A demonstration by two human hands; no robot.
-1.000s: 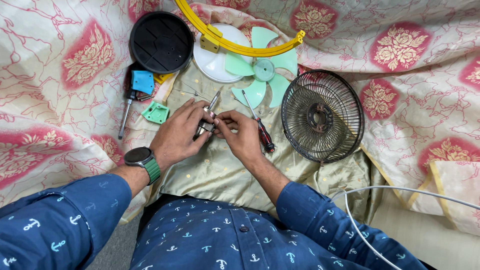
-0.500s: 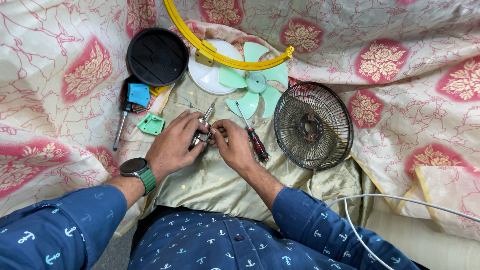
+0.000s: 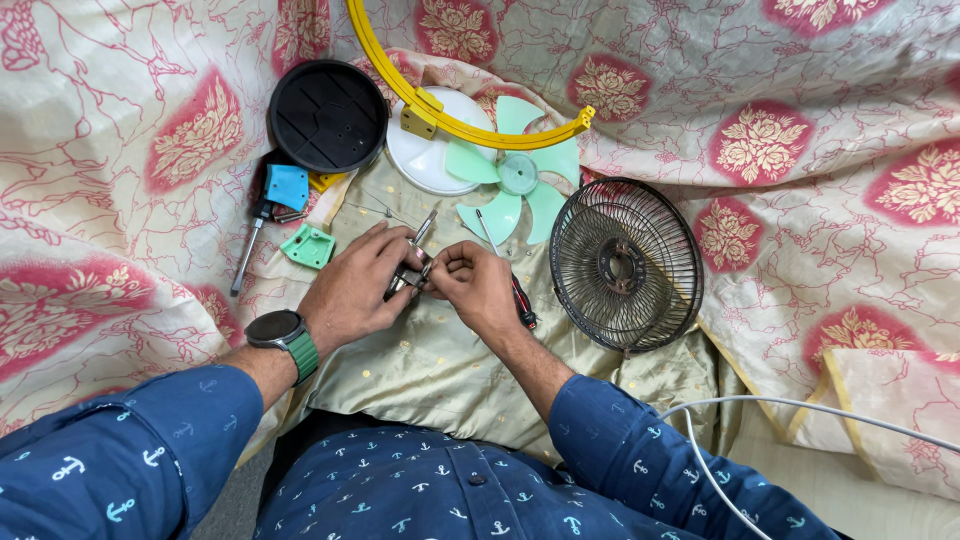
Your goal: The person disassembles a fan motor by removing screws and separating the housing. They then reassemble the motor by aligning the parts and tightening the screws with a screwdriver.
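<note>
1. Our left hand (image 3: 355, 290) is curled around a small dark metal part (image 3: 410, 277), and our right hand (image 3: 478, 285) pinches the same part from the other side, fingertips meeting over the gold dotted cloth (image 3: 430, 360) in our lap.
2. A thin silver tool (image 3: 424, 226) sticks up from between the hands; we cannot tell which hand steadies it.
3. Just right of the right hand lies a screwdriver with a red and black handle (image 3: 520, 298), partly covered by the wrist.
4. Left of the left hand sit a small green plastic bracket (image 3: 309, 246), a blue plastic block (image 3: 287, 185) and a long grey-shafted screwdriver (image 3: 247, 258).
5. Beyond the hands lie a pale green fan blade (image 3: 518, 175) on a white round disc (image 3: 425, 160), a black round plastic cover (image 3: 328, 115) and a yellow curved frame (image 3: 440, 118), cut off at the top edge.
6. To the right, a black wire fan grille (image 3: 626, 266) rests on the pink floral bedsheet (image 3: 800, 90).
7. A white cable (image 3: 740, 405) crosses our right sleeve; its ends run out of view.
8. The held part is mostly hidden by fingers, so its shape stays unclear.
</note>
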